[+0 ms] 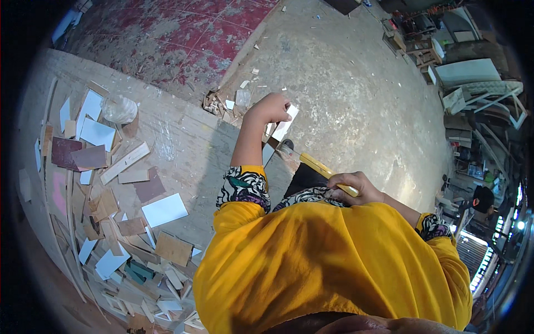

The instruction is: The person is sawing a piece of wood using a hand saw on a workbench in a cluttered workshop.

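Note:
My left hand [271, 108] is closed round the upper part of a narrow pale wooden strip [285, 124], near the bench corner. In my right hand [357, 187], close to my body, is the end of a long yellow handle. It belongs to a yellow-handled tool [316, 166] with a thin metal shaft or blade pointing up and left toward the strip. The tool's far end lies by a dark patch below my left hand, too small to make out, so I cannot tell its exact kind or whether it touches the strip.
Left of me a wooden workbench [183, 125] carries a white-topped plastic container [119, 109], a white board piece [165, 210] and many wooden offcuts. Small scraps [214, 103] gather at its corner. Red floor tiles [183, 33] lie beyond; furniture parts [470, 72] line the right side.

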Demonstrator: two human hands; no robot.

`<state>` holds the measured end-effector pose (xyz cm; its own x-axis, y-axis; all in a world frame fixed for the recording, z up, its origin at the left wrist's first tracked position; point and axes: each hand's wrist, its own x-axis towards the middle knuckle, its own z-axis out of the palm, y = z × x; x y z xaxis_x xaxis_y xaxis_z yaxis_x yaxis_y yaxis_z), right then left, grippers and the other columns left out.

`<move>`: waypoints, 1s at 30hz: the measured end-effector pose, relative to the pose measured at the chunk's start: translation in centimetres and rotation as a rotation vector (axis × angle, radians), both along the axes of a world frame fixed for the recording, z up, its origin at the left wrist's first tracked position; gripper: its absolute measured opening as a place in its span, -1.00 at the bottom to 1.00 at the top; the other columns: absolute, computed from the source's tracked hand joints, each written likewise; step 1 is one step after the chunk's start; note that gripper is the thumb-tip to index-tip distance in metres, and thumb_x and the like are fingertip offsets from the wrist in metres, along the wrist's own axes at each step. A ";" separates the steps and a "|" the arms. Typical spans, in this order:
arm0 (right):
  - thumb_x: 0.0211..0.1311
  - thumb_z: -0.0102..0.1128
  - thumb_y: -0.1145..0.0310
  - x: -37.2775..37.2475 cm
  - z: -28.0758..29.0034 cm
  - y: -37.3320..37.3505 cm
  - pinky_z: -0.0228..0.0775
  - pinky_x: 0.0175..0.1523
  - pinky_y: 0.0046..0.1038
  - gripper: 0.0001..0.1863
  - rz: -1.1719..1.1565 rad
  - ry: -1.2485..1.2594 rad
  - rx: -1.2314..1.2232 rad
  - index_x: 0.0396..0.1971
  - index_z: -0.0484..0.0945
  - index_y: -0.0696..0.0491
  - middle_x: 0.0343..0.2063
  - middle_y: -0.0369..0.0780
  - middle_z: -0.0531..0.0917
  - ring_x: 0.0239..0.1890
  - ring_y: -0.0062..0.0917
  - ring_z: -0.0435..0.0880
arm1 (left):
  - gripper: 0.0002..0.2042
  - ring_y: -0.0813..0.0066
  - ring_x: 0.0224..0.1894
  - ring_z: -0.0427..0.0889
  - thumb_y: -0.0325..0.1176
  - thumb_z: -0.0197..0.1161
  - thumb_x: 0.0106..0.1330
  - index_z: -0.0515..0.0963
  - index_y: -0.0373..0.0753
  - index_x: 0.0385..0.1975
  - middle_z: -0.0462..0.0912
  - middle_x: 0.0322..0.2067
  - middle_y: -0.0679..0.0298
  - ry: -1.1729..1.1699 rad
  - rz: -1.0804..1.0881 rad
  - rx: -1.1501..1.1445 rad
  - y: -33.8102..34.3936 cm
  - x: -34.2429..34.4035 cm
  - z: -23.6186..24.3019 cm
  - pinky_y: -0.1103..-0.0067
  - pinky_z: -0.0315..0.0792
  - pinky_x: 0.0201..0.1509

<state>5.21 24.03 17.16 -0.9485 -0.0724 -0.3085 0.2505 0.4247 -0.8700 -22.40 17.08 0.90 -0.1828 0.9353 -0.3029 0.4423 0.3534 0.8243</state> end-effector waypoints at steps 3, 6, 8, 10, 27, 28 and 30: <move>0.15 0.17 0.48 -1.4 1.6 -0.6 0.42 -0.15 -0.47 -0.80 -0.077 -0.020 -0.021 -0.20 0.48 0.11 -0.28 -0.18 0.62 -0.26 -0.36 0.64 | -0.69 0.37 -0.53 0.54 -0.37 0.36 -0.06 0.53 -0.38 -0.32 0.60 -0.53 0.10 -0.053 -0.005 0.094 0.4 0.8 -0.8 0.52 0.40 -0.42; 0.17 0.15 0.49 -2.8 2.6 -0.9 0.41 -0.19 -0.49 -0.85 -0.089 0.029 0.001 -0.25 0.48 0.14 -0.29 -0.16 0.61 -0.29 -0.39 0.64 | -0.72 0.40 -0.54 0.53 -0.37 0.35 -0.05 0.53 -0.38 -0.35 0.60 -0.54 0.12 -0.066 -0.045 0.075 0.7 1.2 -0.6 0.52 0.40 -0.42; 0.15 0.15 0.51 -3.3 2.8 -0.7 0.42 -0.21 -0.49 -0.85 -0.042 -0.008 0.001 -0.26 0.48 0.13 -0.31 -0.18 0.62 -0.30 -0.39 0.65 | -0.72 0.18 -0.41 0.62 -0.31 0.35 -0.11 0.56 -0.36 -0.45 0.60 -0.48 0.00 -0.097 -0.027 0.007 1.0 1.2 -0.6 0.41 0.45 -0.33; 0.13 0.15 0.53 -2.9 1.7 -0.3 0.42 -0.23 -0.48 -0.81 0.170 0.065 -0.016 -0.22 0.47 0.12 -0.29 -0.19 0.62 -0.34 -0.36 0.64 | -0.74 0.31 -0.49 0.57 -0.35 0.35 -0.09 0.54 -0.37 -0.43 0.60 -0.52 0.07 -0.027 -0.047 0.039 1.1 1.1 -0.4 0.47 0.42 -0.39; 0.20 0.12 0.39 1.8 -2.6 -0.5 0.39 -0.19 -0.50 -0.72 -0.147 0.126 -0.183 -0.08 0.42 0.03 -0.32 -0.23 0.59 -0.31 -0.52 0.60 | -0.77 0.04 -0.21 0.48 -0.44 0.11 0.10 0.50 -0.28 -0.21 0.53 -0.32 0.06 0.554 1.016 0.480 -8.7 10.7 3.4 0.29 0.34 -0.10; 0.20 0.12 0.39 1.3 -2.4 -0.5 0.39 -0.19 -0.50 -0.72 -0.142 0.138 -0.201 -0.08 0.42 0.03 -0.32 -0.23 0.59 -0.31 -0.52 0.60 | -0.78 0.04 -0.17 0.46 -0.44 0.12 0.09 0.50 -0.29 -0.24 0.51 -0.29 0.04 0.576 1.031 0.417 -9.0 12.3 2.9 0.30 0.33 -0.09; 0.21 0.10 0.37 0.3 -2.1 -0.2 0.39 -0.22 -0.49 -0.74 -0.071 0.113 -0.175 -0.09 0.43 0.04 -0.32 -0.21 0.59 -0.35 -0.50 0.60 | -0.79 0.03 -0.14 0.42 -0.46 0.15 0.05 0.48 -0.33 -0.29 0.47 -0.26 0.02 0.573 0.928 0.247 -9.8 13.5 2.0 0.30 0.31 -0.09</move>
<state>5.49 23.86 15.05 -0.9810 -0.0470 -0.1881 0.1709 0.2491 -0.9533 -8.86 7.23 2.86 -0.8942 0.3868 0.2254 0.4293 0.5983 0.6765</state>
